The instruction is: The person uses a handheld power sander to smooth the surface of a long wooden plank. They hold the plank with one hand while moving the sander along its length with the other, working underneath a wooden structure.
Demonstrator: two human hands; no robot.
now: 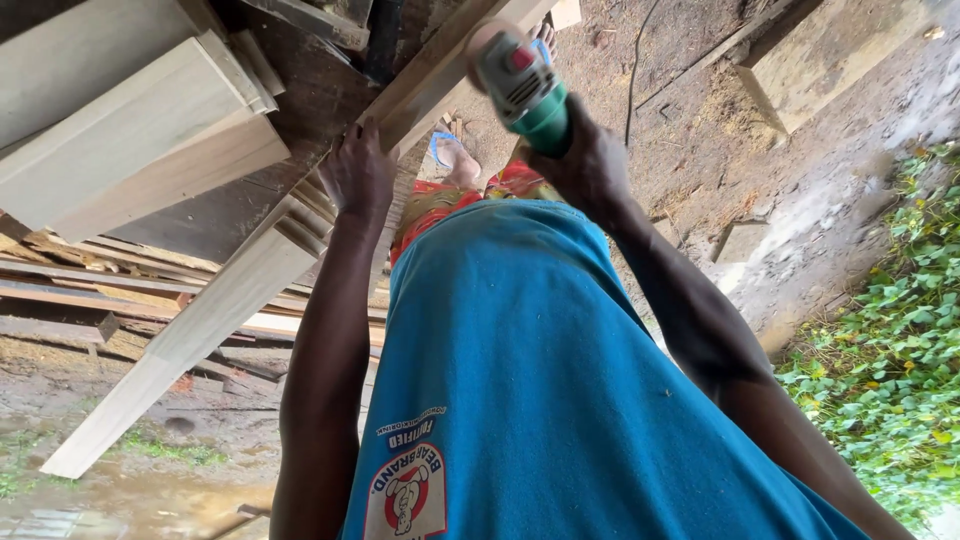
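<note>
- Nearest the camera is the person's bright blue cotton shirt (560,400), which fills the lower middle of the view and carries a round red and white printed emblem near its bottom edge.
- Both bare forearms rise from beside the shirt toward the work, the left one at the left of the view, the right one at the right.
- Above the shirt's hem shows a strip of red and yellow patterned cloth (430,205), and beyond it a bare foot in a blue sandal (455,158) on the ground.
- The left hand (357,172) lies flat, fingers laid close together, pressed on the edge of a long pale planed wooden plank (215,315).
- That plank runs slantwise from the lower left up to the top middle, resting on the dark wooden bench (300,110).
- The right hand (588,165) is wrapped tight round the body of a green and grey handheld power tool (520,85) with a red switch; its working end sits at the plank's upper stretch, just beside the left hand.
- Whether the tool touches the wood cannot be told.
- On the bench at upper left lie stacked pale boards (130,130), broad and smooth.
- Below the bench, thinner timber strips (90,285) lie piled across.
- A thin dark cable (640,60) trails over the earth floor at the top.
- At far right, green leafy plants (890,340) cover the ground beside a grey concrete slab (830,55).
</note>
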